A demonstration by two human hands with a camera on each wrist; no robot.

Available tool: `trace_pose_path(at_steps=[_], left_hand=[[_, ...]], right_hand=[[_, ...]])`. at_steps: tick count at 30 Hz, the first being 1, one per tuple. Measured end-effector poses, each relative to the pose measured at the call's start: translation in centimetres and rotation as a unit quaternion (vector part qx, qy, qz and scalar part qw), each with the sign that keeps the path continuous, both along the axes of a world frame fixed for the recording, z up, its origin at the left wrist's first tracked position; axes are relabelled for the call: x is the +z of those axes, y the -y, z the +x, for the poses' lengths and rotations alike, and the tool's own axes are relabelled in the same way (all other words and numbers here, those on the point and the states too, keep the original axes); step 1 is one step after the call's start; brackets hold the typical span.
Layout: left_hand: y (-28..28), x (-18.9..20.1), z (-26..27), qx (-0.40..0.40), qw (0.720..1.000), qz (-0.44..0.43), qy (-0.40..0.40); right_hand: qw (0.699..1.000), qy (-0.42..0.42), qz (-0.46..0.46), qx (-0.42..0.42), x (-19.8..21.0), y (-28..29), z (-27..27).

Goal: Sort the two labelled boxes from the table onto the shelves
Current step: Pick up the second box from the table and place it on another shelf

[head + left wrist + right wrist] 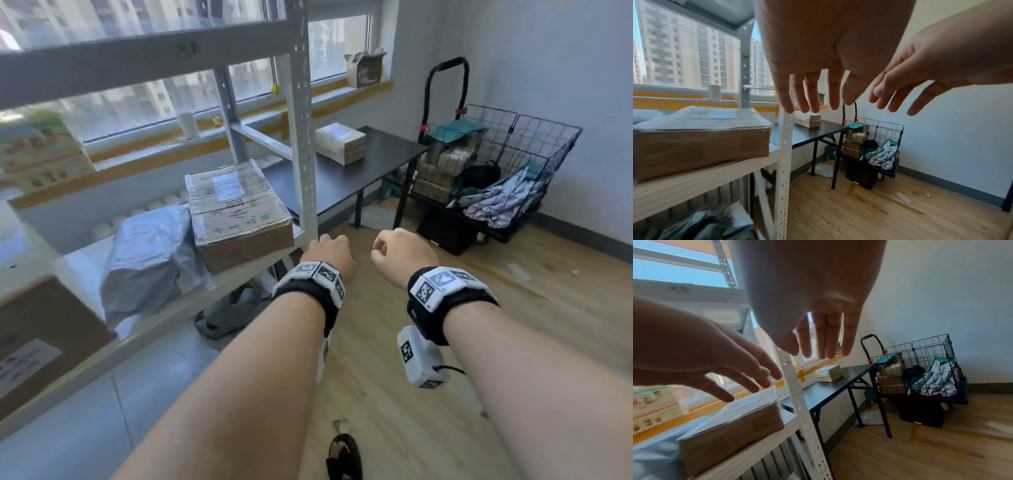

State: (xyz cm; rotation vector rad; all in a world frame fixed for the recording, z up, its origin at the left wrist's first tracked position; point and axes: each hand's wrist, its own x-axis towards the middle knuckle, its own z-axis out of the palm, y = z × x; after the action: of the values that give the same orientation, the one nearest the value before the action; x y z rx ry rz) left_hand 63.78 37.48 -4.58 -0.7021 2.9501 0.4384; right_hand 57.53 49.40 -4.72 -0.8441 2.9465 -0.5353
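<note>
Both hands are hanging empty in the air, fingers loose and holding nothing: the left hand (330,255) is hovering just beside the shelf unit's perforated metal upright (303,137), and the right hand (400,251) is floating beside it over the pale wood-look floor (428,394). In the wrist views the fingers (809,95) are pointing out straight and relaxed, likely because the arms are free for the next pickup.

A brown cardboard box (238,210), wrapped in glossy clear tape with a white label on top, is sitting flat on the white shelf board (178,308), tight against a crinkled grey plastic mailer bag (147,260); by my judgement this one is already sorted. A smaller, pale taped box (340,142) is lying on the matte black table (383,161) beyond the upright, well apart from both hands, and seems to be the one left to fetch.
</note>
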Motion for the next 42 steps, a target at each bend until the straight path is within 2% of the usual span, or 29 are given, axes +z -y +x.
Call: trace_pose_path(at_steps=[4, 15, 24, 31, 36, 42], left_hand=[[0.7, 0.1, -8.1, -0.033, 0.999, -0.003, -0.008], [4.1, 0.6, -26.4, -0.026, 0.999, 0.022, -0.003], [5.0, -0.7, -40.6, 0.014, 1.000, 0.009, -0.004], [5.1, -1.0, -52.3, 0.069, 0.997, 0.027, -0.004], [7.0, -2.6, -57.1, 0.127, 0.991, 0.050, 0.003], [13.9, -4.1, -60.9, 0.198, 0.979, 0.054, 0.005]], right_hand=[[1.000, -0.009, 0.001, -0.026, -0.3, 0.6, -7.6], [0.999, 0.010, 0.012, -0.040, 0.7, 2.3, -25.3], [1.000, 0.017, 0.008, -0.005, -0.9, 2.9, -41.3], [0.998, 0.038, 0.022, 0.054, -0.9, 3.9, -54.4], [0.993, 0.054, 0.037, 0.098, -2.4, 6.9, -60.7], [0.986, 0.075, 0.042, 0.146, -3.9, 13.8, -66.4]])
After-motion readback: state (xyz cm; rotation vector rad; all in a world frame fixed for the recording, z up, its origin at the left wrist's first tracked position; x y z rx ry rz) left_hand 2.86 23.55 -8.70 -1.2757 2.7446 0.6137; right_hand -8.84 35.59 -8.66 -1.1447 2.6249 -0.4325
